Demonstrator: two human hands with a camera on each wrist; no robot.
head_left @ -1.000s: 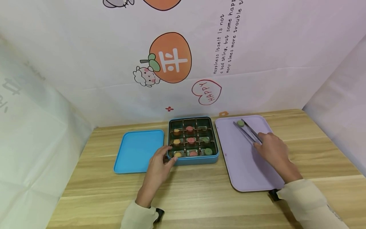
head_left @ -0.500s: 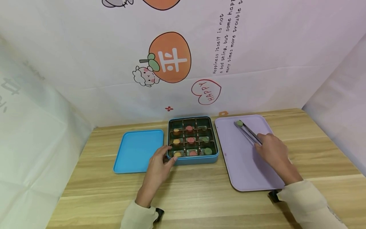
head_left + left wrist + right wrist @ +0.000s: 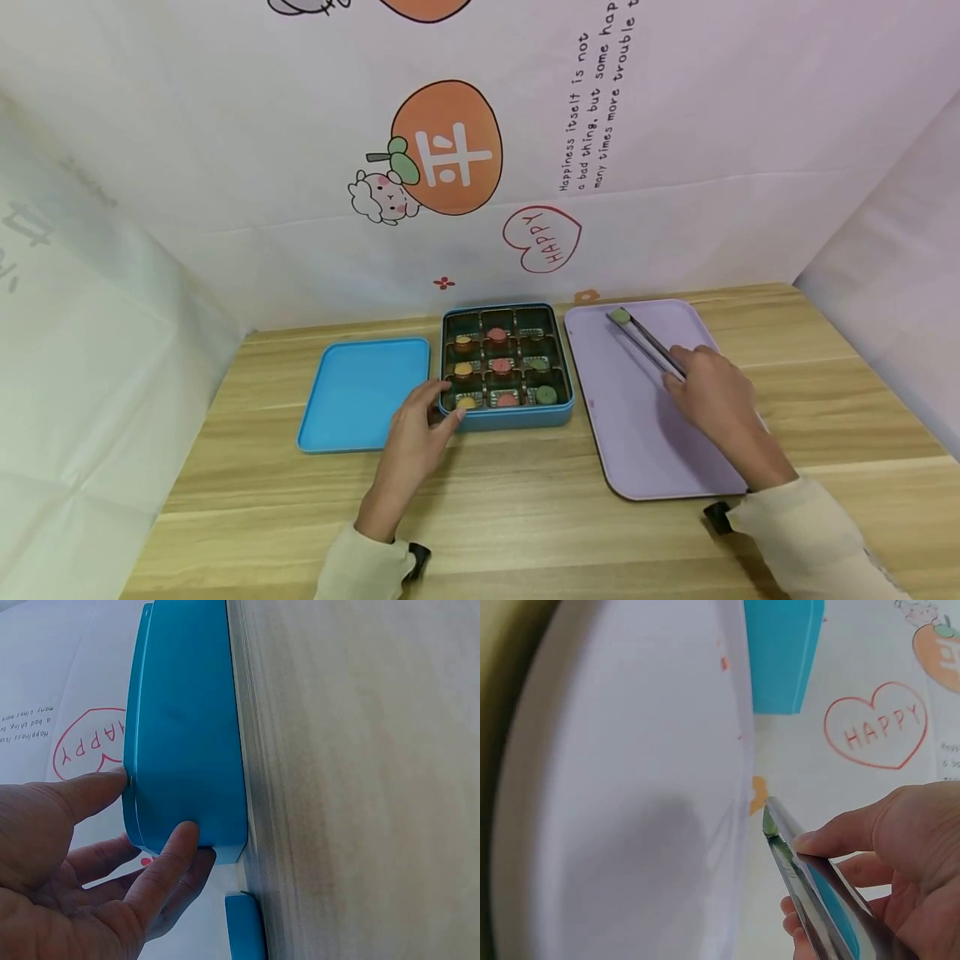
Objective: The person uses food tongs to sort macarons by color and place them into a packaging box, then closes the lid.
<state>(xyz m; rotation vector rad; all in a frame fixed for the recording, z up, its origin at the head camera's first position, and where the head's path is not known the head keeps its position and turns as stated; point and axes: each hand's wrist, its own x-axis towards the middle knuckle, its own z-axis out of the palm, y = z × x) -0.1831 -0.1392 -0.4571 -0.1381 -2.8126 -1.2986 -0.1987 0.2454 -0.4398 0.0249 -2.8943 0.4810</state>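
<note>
My left hand (image 3: 416,425) grips the front left corner of a blue tin box (image 3: 184,727). Its thumb lies at the rim, and fingers touch the side walls. Inside the box a divided plastic insert holds small macaron-like sweets: yellow ones at left, pink ones (image 3: 501,365) down the middle, green ones (image 3: 546,396) at right. My right hand (image 3: 712,392) holds metal tongs (image 3: 802,885) over a lilac tray (image 3: 637,450). Between their tips sits a green macaron (image 3: 620,316), partly hidden by the metal in the right wrist view.
Left of the box lies a flat blue lid (image 3: 367,396) on the wooden table (image 3: 510,517). The tray's left edge is close beside the box. A white printed cloth (image 3: 300,167) hangs behind the table.
The tongs have closed on the green macaron, and their tips have moved slightly left and toward the back with it. My left hand stays at the box corner.
</note>
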